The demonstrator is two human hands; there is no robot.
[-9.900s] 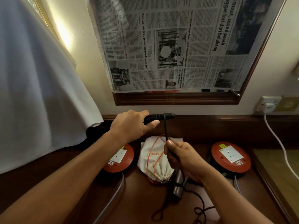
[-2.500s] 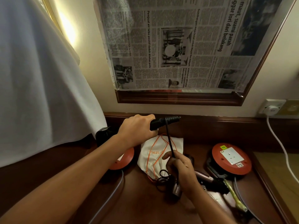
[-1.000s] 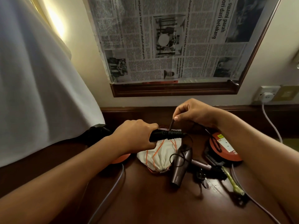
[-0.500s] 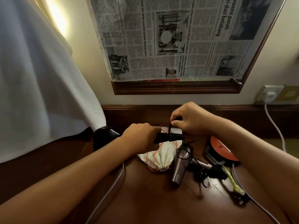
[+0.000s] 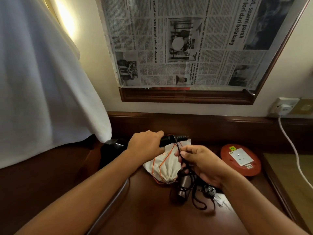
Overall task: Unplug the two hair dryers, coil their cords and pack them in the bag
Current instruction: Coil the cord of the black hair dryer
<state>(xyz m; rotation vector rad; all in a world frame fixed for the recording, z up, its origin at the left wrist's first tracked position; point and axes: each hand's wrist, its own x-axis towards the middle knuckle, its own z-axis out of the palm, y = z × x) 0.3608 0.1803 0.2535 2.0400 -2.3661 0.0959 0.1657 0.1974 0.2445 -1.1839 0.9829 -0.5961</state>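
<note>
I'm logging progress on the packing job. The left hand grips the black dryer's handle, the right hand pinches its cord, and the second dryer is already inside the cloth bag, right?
Not quite. The head view shows the second dryer lying on the table beside the cloth bag, not inside it. The rest holds: the left hand grips the black dryer's handle, and the right hand pinches its cord.

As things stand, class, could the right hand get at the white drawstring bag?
Probably not freely: the right hand lies beside the bag, but its grip is busy pinching the black cord.
</note>
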